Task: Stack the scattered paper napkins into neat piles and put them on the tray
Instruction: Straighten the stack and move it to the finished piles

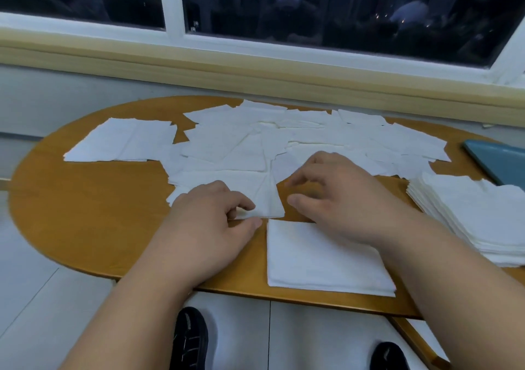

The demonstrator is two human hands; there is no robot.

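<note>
Several white paper napkins (pixel 255 139) lie scattered and overlapping across the far half of the oval wooden table (pixel 93 207). My left hand (pixel 210 222) pinches the near edge of one loose napkin (pixel 270 199) between thumb and forefinger. My right hand (pixel 338 196) hovers just right of it above the table, fingers loosely curled and holding nothing. A small neat pile (pixel 318 259) sits at the table's near edge, partly under my right wrist. A taller stack (pixel 477 213) stands at the right. The teal tray (pixel 500 162) shows only a corner at the right edge.
A window with a white frame and a pale sill (pixel 255 68) runs behind the table. Below the table's near edge are white floor tiles and my two dark shoes (pixel 190 338). A wooden table leg (pixel 420 344) slants down at lower right.
</note>
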